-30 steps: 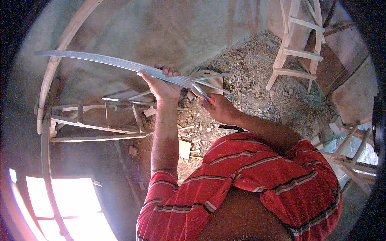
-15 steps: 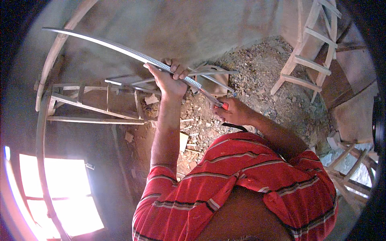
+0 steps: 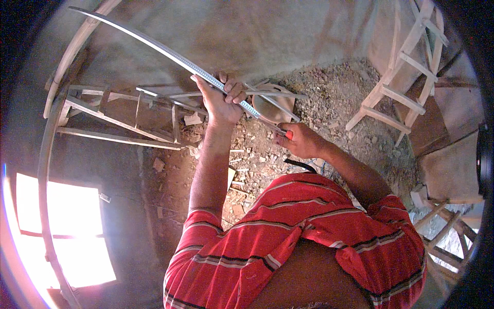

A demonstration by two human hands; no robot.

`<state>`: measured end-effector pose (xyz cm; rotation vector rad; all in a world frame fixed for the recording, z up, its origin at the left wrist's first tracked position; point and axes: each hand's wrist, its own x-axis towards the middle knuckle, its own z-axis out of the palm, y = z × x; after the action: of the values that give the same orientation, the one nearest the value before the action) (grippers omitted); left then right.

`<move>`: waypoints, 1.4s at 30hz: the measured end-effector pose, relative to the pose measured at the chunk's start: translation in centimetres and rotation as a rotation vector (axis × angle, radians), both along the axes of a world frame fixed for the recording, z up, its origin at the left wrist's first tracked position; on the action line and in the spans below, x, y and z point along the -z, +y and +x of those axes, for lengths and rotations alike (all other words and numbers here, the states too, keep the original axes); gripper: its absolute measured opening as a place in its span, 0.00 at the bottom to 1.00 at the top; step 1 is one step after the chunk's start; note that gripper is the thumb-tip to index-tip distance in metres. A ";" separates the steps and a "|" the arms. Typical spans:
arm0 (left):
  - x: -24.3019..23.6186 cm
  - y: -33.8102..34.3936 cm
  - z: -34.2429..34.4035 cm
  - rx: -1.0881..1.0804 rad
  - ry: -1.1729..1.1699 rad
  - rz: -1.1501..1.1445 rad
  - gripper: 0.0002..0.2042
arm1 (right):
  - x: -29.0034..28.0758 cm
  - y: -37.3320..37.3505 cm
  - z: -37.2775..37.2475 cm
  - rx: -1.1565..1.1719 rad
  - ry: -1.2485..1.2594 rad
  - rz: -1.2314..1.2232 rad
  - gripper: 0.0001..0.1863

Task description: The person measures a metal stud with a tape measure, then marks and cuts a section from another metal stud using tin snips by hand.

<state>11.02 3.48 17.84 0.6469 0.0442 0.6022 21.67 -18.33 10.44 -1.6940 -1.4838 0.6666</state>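
A long, thin silver metal strip (image 3: 162, 49) with a perforated section runs diagonally from the upper left toward the middle. My left hand (image 3: 221, 103) is closed round it near its lower end, thumb along one side and fingers over the other. My right hand (image 3: 304, 140) is closed on a red-handled metal tool (image 3: 288, 134), whose narrow jaws meet the strip's lower end; whether they grip it is too small to tell. A red striped shirt (image 3: 293, 206) covers my torso.
Wooden ladder frames stand at the left (image 3: 123, 138), upper right (image 3: 391, 98) and lower right (image 3: 445, 229). A curved pole (image 3: 47, 170) crosses a bright window (image 3: 77, 206). Rubble (image 3: 334, 87) covers the floor, with loose strips and a pale board (image 3: 272, 103) beyond my hands.
The strip has swung so its far end is higher, steepening its diagonal, and has turned to show another face. Both hands stay closed, the right slightly farther right. The whole view has shifted.
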 end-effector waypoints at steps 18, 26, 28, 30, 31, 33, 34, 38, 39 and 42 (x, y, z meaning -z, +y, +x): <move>0.5 0.3 0.0 -0.008 -0.004 0.015 0.32 | 1.1 0.6 0.3 -0.005 -0.045 0.146 0.19; 1.0 0.5 0.3 -0.092 0.040 -0.001 0.30 | 1.3 1.2 0.4 0.028 -0.118 0.082 0.17; 0.8 -0.5 1.0 -0.270 0.089 -0.029 0.28 | 1.3 1.5 0.2 0.057 -0.118 0.006 0.16; 1.7 -0.6 2.1 -0.500 0.270 0.202 0.26 | 2.3 2.4 0.2 0.081 -0.115 0.030 0.16; 2.3 -0.4 2.6 -0.613 0.356 0.323 0.25 | 3.0 2.9 0.4 0.094 -0.115 0.045 0.16; 3.7 0.2 3.0 -0.565 0.409 0.241 0.24 | 4.4 3.6 1.1 0.104 -0.106 0.016 0.14; 4.7 0.6 3.1 -0.545 0.435 0.201 0.24 | 4.9 4.0 1.3 0.105 -0.101 0.003 0.14; 6.9 2.0 4.3 -0.580 0.551 0.180 0.25 | 6.5 4.8 2.6 0.063 -0.244 -0.078 0.19; 7.6 2.8 4.1 -0.577 0.564 0.179 0.25 | 6.9 5.2 2.4 0.062 -0.245 -0.107 0.19; 8.0 3.9 4.2 -0.546 0.561 0.190 0.24 | 8.3 5.0 2.5 0.085 -0.231 -0.160 0.19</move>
<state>15.24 7.42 9.82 0.9851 0.7129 0.9391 24.17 -13.34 2.17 -2.0009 -1.5383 0.5716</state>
